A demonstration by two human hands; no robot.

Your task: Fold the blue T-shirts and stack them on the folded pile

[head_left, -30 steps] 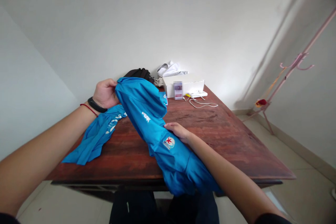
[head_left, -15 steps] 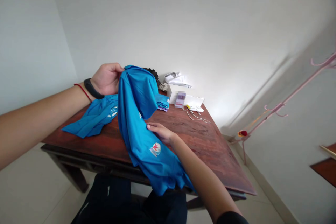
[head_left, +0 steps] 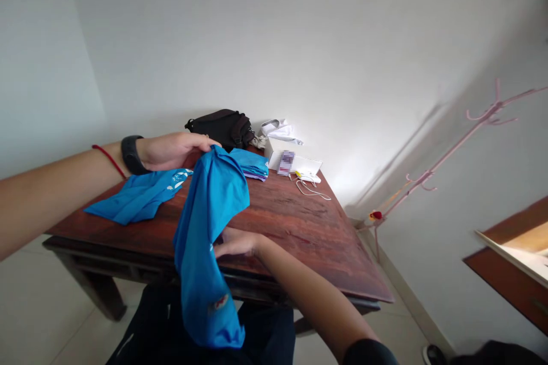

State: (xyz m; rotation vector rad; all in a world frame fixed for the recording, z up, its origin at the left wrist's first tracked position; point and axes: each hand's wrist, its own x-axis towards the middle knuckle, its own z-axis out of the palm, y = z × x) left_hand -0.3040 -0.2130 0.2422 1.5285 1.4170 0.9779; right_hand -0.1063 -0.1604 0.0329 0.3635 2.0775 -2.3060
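Observation:
A blue shirt hangs bunched lengthwise in front of me, with a blurred red and white print near its lower end. My left hand pinches its top end, raised over the table. Lower down, my right hand grips the shirt's right edge, some of its fingers hidden by cloth. The shirt's bottom dangles past the table's front edge, over my dark trousers. To the left, another blue garment with a white print lies loosely spread. Behind the held shirt sits a folded stack of blue cloth.
The dark red wooden table stands near the wall. At its back are a black bag, a white box, white cloth and a white cable. A pink coat rack rises at the right.
Both hands have come down, the right also moving left along the shirt. The shirt now hangs lower and straighter, its print turned partly away. More of the black bag shows.

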